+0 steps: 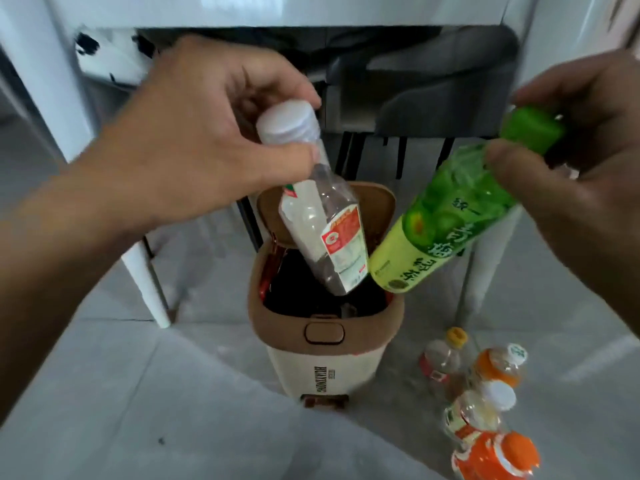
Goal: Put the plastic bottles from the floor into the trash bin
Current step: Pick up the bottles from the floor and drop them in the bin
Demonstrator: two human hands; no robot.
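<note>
Over grey floor tiles, pinching 2 bottles by their necks, clear bottle (323,223) in left hand (194,147), green bottle (446,220) in right hand (581,161), ideally centring both above trash bin (322,341) before releasing.

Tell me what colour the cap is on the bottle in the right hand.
Bright green cap, seen best in the head view.
</note>
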